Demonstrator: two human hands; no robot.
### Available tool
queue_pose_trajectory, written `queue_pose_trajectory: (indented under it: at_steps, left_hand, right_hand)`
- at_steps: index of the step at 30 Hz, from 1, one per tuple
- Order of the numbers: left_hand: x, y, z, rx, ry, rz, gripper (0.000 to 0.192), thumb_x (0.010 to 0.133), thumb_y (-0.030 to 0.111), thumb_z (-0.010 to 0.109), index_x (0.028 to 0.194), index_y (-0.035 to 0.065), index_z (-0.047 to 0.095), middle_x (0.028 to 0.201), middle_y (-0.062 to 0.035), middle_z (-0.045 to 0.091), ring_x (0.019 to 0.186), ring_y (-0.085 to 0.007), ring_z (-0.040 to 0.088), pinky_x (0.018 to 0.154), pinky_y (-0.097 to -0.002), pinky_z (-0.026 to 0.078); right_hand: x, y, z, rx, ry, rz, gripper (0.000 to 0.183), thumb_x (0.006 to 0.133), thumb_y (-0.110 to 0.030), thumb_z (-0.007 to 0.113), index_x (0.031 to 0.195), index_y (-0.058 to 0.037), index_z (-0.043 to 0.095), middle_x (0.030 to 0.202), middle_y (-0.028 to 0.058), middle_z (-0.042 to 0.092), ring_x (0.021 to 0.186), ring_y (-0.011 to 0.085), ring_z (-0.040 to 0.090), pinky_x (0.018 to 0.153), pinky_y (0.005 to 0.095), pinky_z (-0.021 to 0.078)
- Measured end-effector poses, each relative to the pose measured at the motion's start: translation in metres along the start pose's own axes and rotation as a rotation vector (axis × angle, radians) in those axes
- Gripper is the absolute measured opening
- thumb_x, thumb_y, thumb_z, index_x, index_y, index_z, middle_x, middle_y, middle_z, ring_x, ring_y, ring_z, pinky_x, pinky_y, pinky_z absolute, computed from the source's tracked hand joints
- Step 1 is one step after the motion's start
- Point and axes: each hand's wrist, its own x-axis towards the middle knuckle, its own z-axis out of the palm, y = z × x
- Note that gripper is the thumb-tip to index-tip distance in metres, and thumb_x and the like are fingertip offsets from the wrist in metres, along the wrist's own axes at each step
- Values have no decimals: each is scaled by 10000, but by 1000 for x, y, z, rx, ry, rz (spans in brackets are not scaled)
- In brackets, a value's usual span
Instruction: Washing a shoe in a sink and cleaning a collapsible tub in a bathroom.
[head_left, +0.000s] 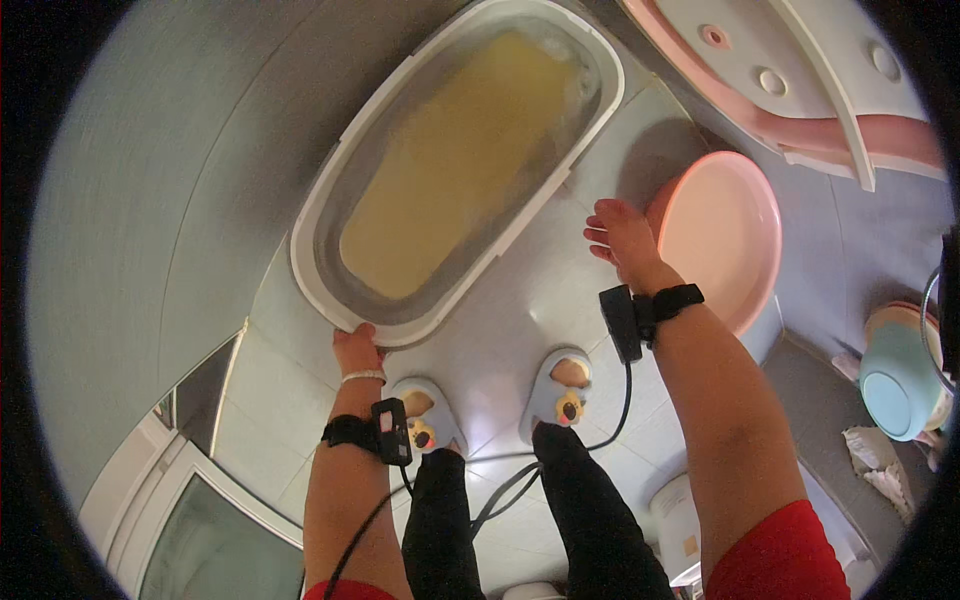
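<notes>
A long white plastic tub (504, 251) with a yellowish panel along its bottom lies slantwise on the tiled floor before me. My left hand (358, 351) grips the rim at its near end, the thumb on top and the other fingers mostly hidden below the edge. Apart from the tub, my right hand (621, 238) hangs over the floor with its fingers spread and holds nothing. Just beside that hand stands a pink plastic basin (724, 232), tilted so its inside faces me. Whether my right wrist touches the basin, I cannot tell.
Slippers (435, 420) on my feet stand close to the tub's near end. A black cable (499, 456) crosses before my legs. A pink-and-white plastic tub (750, 82) is by the upper right wall. Pale blue basins (896, 390) lie at right, a framed door (225, 525) at lower left.
</notes>
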Motion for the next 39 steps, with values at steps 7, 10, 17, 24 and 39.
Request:
queue_pose_trajectory:
  at_steps: [7, 10, 17, 24, 39]
  left_hand:
    - [-15, -27, -57, -140, 27, -45, 456, 671, -53, 466, 1116, 33, 418, 970, -128, 539, 806, -266, 582, 577, -362, 538]
    - [-14, -41, -91, -87, 83, -53, 450, 674, -52, 470, 1112, 41, 422, 961, -123, 537, 806, -266, 580, 592, -364, 536]
    - [-18, -64, -171, -53, 165, -110, 471, 693, -33, 474, 1147, 73, 400, 1034, -114, 518, 910, -295, 544, 695, -424, 525]
    - [-16, -82, -220, -131, 227, -91, 413, 659, -70, 480, 1060, 29, 478, 928, -99, 569, 794, -226, 584, 632, -320, 520]
    - [17, -67, -227, -42, 352, -104, 408, 661, -11, 551, 1057, -1, 455, 924, -143, 564, 798, -294, 566, 694, -395, 479]
  right_hand:
    - [2, 9, 13, -15, 47, 27, 336, 796, -257, 551, 1061, -67, 468, 857, 34, 545, 731, 135, 552, 593, 281, 451]
    - [5, 10, 22, -40, 11, 19, 381, 791, -260, 560, 1096, -64, 439, 858, 37, 543, 728, 137, 550, 596, 285, 452]
    - [18, -2, 58, -147, 54, -96, 503, 779, -285, 600, 1177, -61, 388, 880, 46, 544, 719, 145, 544, 582, 290, 461]
    - [41, -4, 87, -429, -265, -224, 462, 793, -246, 580, 1205, -107, 425, 1069, 66, 558, 933, 218, 543, 787, 381, 457]
    - [102, 17, 65, -1726, -569, -1222, 262, 547, -207, 661, 785, -103, 628, 902, 56, 617, 839, 246, 586, 757, 332, 458]
